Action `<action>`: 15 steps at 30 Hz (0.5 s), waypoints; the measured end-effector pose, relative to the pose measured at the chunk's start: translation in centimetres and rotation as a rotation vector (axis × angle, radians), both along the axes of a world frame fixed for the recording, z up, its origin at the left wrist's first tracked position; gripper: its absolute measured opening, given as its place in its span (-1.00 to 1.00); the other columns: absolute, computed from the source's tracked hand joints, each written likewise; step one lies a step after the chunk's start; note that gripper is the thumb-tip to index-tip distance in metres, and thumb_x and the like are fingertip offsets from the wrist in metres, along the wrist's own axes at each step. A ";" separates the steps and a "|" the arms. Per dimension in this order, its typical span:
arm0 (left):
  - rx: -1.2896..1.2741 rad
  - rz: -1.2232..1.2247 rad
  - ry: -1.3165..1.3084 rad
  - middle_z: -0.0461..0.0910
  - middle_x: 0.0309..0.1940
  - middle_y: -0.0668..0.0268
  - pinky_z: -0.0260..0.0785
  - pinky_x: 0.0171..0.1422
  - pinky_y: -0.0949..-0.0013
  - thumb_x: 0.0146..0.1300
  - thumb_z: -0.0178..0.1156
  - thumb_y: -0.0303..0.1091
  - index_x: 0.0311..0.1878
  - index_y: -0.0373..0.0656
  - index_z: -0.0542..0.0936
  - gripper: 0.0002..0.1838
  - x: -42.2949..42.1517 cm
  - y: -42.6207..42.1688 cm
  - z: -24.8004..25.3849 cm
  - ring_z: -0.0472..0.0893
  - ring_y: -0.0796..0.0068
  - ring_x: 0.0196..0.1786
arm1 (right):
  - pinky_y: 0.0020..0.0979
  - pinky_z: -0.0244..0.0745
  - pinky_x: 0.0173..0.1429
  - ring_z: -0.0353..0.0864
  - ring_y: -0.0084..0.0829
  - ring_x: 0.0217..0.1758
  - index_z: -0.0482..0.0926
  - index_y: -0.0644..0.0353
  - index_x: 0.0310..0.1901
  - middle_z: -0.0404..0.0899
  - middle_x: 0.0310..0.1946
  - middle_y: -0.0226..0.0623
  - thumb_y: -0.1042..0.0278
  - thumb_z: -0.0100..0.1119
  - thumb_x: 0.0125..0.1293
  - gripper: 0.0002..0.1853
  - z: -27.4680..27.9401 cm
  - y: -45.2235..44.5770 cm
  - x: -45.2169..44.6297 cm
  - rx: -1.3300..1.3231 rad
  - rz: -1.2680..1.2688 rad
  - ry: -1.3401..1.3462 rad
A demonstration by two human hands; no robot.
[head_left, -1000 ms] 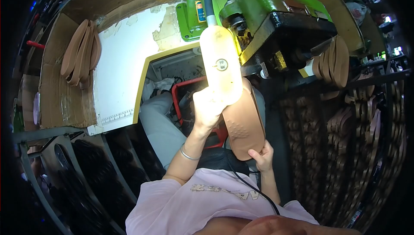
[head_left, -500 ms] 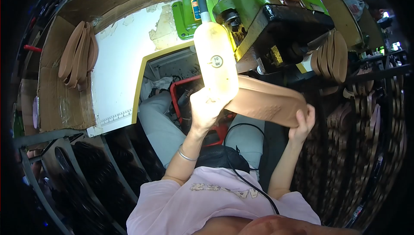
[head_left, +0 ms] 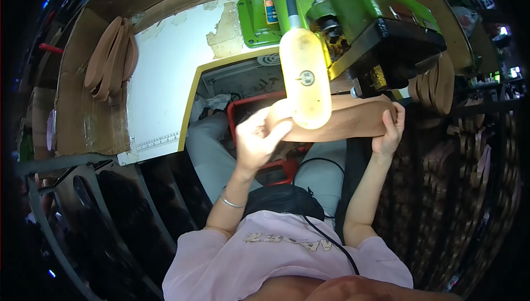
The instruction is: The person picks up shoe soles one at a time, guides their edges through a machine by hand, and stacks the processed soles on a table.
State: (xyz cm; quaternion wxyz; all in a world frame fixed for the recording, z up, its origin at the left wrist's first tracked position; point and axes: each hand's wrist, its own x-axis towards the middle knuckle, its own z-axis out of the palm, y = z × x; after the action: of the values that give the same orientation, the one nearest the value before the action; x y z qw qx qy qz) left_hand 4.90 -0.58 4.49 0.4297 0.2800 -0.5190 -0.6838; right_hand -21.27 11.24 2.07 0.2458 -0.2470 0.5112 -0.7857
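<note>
A tan shoe sole is held lengthwise between my two hands, close to the machine head. My left hand grips its left end, with the thumb laid along the near edge. My right hand is closed round the right end, fingers bent over its rim. A glowing lamp hangs in front of the sole and hides part of its left half. Just beyond the sole is the green machine with its black lower block.
A white worktop with a yellow edge lies at left. More soles lean in a cardboard box there; others stand right of the machine. A red frame sits between my knees. Racks of soles line the right.
The sole has turned from sloping down to the right to nearly level. Its right end has risen with my right hand. My view has shifted slightly.
</note>
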 end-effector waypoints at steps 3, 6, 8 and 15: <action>0.082 -0.016 0.043 0.60 -0.20 0.21 0.43 -0.02 0.52 0.08 0.25 -0.60 -0.02 -0.44 0.49 -0.64 -2.7 1.3 -0.1 0.57 0.57 -0.15 | -0.46 0.35 0.08 0.45 -0.50 -0.08 0.39 0.21 -0.09 0.46 -0.17 -0.34 0.46 0.18 0.19 -0.73 -0.9 1.1 -1.3 -0.026 -0.104 -0.061; 0.066 -0.042 0.079 0.61 -0.24 0.24 0.43 -0.10 0.57 0.08 0.24 -0.60 -0.04 -0.44 0.49 -0.66 -5.0 1.6 -1.0 0.56 0.62 -0.22 | -0.44 0.37 0.09 0.46 -0.46 -0.05 0.39 0.20 -0.09 0.46 -0.15 -0.32 0.46 0.16 0.21 -0.75 0.0 1.8 -2.5 -0.022 -0.144 -0.078; 0.034 -0.040 0.103 0.58 -0.29 0.32 0.40 -0.17 0.61 0.07 0.26 -0.60 -0.10 -0.38 0.51 -0.71 -5.3 1.3 -1.7 0.54 0.64 -0.27 | -0.45 0.39 0.06 0.46 -0.46 -0.07 0.38 0.22 -0.10 0.47 -0.17 -0.32 0.47 0.14 0.22 -0.77 0.8 1.5 -2.9 -0.030 -0.171 -0.088; -0.007 0.088 0.140 0.59 -0.28 0.32 0.37 -0.19 0.64 0.09 0.23 -0.59 -0.07 -0.39 0.50 -0.70 -3.2 1.0 0.1 0.53 0.69 -0.27 | -0.51 0.37 0.00 0.46 -0.54 -0.13 0.38 0.21 -0.13 0.46 -0.22 -0.36 0.51 0.16 0.17 -0.76 1.9 -1.1 -2.1 0.055 -0.035 -0.088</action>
State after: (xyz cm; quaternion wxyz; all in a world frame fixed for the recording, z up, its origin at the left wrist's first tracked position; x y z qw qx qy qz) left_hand 1.73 0.45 4.55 0.4955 0.2526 -0.4773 -0.6803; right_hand -23.40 10.19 4.02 0.2610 -0.1963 0.5253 -0.7858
